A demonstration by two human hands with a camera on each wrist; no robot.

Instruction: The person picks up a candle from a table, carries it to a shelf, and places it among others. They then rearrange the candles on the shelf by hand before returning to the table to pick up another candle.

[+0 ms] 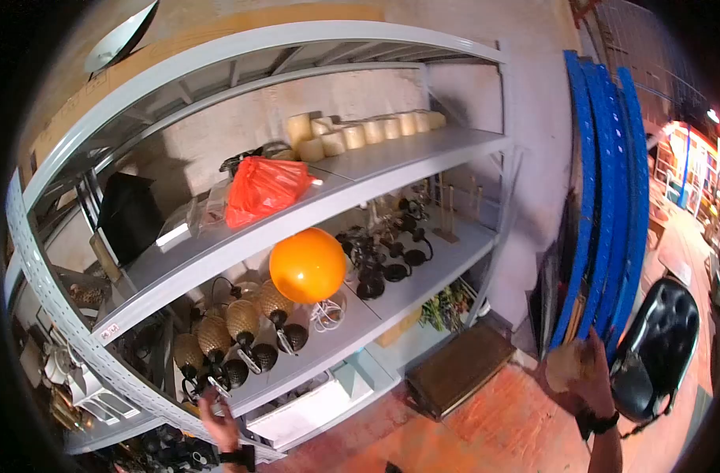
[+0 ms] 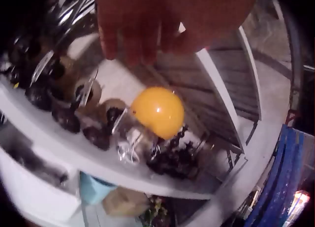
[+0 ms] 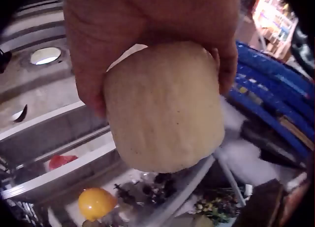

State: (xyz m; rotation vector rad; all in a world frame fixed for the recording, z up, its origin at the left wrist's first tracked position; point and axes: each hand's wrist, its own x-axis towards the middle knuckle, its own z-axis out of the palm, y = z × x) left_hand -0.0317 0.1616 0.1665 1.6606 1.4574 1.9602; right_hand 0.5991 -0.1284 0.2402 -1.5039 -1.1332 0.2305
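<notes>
My right hand (image 1: 599, 382) grips a cream pillar candle (image 3: 165, 108), out over the floor to the right of the shelving. In the right wrist view the thumb and fingers clasp the candle from both sides, and its near face is smooth with small specks. My left hand (image 1: 219, 422) holds nothing; it is low in front of the rack's left part, below several lamps with woven, pineapple-like bodies (image 1: 214, 337). Its fingers extend loosely in the left wrist view. More cream candles (image 1: 375, 130) stand along the upper shelf.
A grey metal rack (image 1: 297, 213) carries a red plastic bag (image 1: 265, 189), an orange globe (image 1: 308, 266) with a white cord, and dark metal fittings (image 1: 383, 252). A brown box (image 1: 461, 370) sits on the floor. Blue beams (image 1: 604, 197) lean near a black tufted seat (image 1: 659, 347).
</notes>
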